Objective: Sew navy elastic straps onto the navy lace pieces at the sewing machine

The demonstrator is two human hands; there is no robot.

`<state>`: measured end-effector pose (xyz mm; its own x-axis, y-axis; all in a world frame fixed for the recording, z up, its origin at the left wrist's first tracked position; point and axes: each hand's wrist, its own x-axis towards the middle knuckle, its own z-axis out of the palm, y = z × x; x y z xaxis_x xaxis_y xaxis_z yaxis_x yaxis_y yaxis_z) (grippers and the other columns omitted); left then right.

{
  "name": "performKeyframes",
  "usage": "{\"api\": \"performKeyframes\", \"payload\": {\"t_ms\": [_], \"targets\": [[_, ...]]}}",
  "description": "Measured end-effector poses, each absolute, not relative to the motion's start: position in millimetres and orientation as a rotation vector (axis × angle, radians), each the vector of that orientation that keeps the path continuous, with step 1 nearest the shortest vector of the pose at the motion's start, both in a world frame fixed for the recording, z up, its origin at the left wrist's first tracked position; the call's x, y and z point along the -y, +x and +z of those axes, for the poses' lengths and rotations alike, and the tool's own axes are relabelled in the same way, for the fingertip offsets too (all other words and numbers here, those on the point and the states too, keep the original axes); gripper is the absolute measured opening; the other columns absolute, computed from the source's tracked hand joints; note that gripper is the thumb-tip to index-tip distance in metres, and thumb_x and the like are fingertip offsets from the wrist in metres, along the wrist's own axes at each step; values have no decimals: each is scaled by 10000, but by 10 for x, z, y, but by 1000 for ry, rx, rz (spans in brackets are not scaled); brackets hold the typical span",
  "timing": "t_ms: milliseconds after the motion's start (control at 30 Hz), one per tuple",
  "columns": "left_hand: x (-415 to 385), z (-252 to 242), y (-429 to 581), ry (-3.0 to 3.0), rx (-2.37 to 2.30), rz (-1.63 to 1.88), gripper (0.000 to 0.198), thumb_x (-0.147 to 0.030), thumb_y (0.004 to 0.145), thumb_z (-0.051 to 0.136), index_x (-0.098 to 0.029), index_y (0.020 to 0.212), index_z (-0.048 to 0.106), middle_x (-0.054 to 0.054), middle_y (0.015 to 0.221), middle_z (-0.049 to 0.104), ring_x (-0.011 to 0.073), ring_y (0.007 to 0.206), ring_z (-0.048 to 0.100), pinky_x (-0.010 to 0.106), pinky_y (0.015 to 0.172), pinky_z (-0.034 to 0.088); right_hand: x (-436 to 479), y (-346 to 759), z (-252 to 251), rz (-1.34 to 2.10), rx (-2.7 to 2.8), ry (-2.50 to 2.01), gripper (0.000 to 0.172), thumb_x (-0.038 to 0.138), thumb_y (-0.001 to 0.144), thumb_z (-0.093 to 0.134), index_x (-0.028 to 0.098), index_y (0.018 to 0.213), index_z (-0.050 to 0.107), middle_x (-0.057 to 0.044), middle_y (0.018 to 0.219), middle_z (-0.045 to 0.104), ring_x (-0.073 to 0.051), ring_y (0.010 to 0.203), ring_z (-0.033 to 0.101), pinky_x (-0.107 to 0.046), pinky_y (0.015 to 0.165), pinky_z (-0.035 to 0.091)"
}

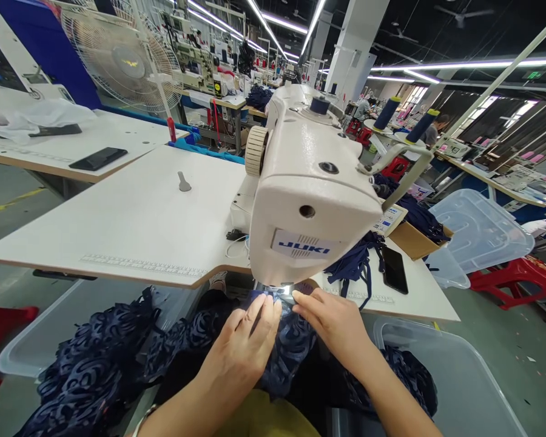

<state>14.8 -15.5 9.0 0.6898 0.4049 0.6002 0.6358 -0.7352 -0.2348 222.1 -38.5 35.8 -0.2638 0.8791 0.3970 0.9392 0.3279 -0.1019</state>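
Observation:
A white sewing machine (316, 194) marked JUKI stands right in front of me, its head over the table edge. Under its lit needle area lies a piece of navy patterned fabric (292, 347), hanging down toward my lap. My left hand (246, 340) presses its fingertips together on the fabric just in front of the needle area. From the right, my right hand (334, 321) pinches the fabric's edge with thumb and forefinger. The needle and presser foot are mostly hidden by the machine head.
Clear plastic bins with navy garments (95, 364) flank my lap. On the white table (164, 206) lie a small grey metal piece (183, 182), a black phone (395, 269) and navy straps (355, 264). A fan (127, 60) stands at the left.

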Motion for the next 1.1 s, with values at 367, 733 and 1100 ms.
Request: {"api": "performKeyframes", "payload": {"t_ms": [367,733,1100], "targets": [[98,82,211,-2388,855,-629,378,-56,937,347,-106,1202,611,90,1171,652,230,1080,574,353,800,378,336,2154,343,-292,2167,-1660,275,371,993,414,254,1040,658,15,652,585,-96,562,554,-229,507,286],[109,1,232,-2391,910,-628,381,-74,931,362,-92,1243,579,100,1208,625,246,1108,559,366,821,380,322,2165,319,-205,2158,-1683,268,386,991,415,263,1041,648,22,694,603,-98,599,582,-231,523,303],[135,4,243,-2380,964,-594,390,-72,922,369,-94,1260,563,92,1205,625,240,1123,544,360,818,373,296,2161,322,-198,2162,-1678,263,382,986,428,264,1060,651,13,703,616,-103,616,598,-229,526,325]]}}
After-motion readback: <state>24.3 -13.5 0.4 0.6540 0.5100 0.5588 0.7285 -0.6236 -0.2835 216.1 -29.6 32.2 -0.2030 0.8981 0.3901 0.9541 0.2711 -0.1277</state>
